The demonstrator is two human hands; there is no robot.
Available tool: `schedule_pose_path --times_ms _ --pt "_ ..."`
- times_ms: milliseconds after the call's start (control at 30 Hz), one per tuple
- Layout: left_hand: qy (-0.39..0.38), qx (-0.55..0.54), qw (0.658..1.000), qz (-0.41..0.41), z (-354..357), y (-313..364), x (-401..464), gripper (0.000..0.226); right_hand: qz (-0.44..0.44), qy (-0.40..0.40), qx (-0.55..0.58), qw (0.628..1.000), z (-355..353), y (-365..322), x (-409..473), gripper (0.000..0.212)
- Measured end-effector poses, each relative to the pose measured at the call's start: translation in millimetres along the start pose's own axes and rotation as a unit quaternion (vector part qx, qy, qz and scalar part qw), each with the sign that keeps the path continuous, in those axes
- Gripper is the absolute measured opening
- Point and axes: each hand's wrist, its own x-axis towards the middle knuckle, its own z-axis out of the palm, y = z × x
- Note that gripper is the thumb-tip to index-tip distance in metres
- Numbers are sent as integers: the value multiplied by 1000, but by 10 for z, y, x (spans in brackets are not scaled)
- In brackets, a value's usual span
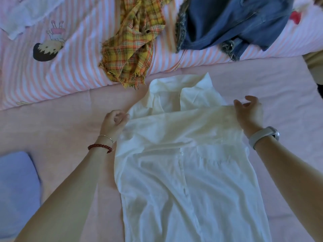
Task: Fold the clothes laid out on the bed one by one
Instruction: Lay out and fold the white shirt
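A white shirt point(188, 172) lies front up on the pink sheet point(70, 119) of the bed, its hem running off the near edge of the view and its collar pointing away. A button placket runs up its middle and a chest pocket sits on its right half. Both sleeves are folded across the chest, forming a band just below the collar.

To the left of the shirt, near its hem, a blue cushion point(15, 194) rests on the sheet.

The left hand point(114, 124) sits at the shirt's left shoulder, fingers curled, with thumb and fingertips closed on the edge of the folded fabric. Its wrist wears a red beaded bracelet point(100, 147) and a thin silver bangle point(106, 137). The right hand point(249, 111) is at the shirt's right shoulder; its palm lies on the folded sleeve, while its fingers are lifted, loosely bent and spread apart, gripping nothing. That wrist wears a white watch point(264, 136).

Beyond the collar lies a pink-and-white striped quilt point(73, 67) printed with a cartoon figure. On it, just past the shirt's collar and to the left, is a crumpled yellow plaid garment point(132, 42). Farther right are blue denim shorts point(232, 21) with frayed hems. At the far left corner lies a white cloth point(26, 13).
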Motion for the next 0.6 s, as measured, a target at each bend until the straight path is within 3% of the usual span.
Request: schedule_pose_path --times_ms 67,133,200,267,333,400,500,600 --pt "9 35 999 0 9 -23 -11 41 -16 -15 -56 998 62 120 -70 56" --pt "9 39 999 5 -16 -103 -76 49 -25 -16 -73 997 126 229 -231 58" --pt "11 65 998 -7 -39 -225 -145 36 -39 10 -102 994 172 313 -421 56" --pt "36 87 995 -22 -48 -332 -167 29 -128 18 -169 977 231 376 -651 50" --pt "48 114 992 -26 -18 -386 -159 26 -255 -24 -225 940 350 428 -861 45" --pt "81 121 989 -33 9 -409 -121 20 -294 -114 -277 908 498 465 -1006 49" --pt "119 19 991 -59 -44 -409 -83 12 -261 -220 -352 871 682 549 -1049 55" --pt "77 -178 974 -113 -168 -381 -30 22 -244 -261 -375 856 742 610 -984 55"
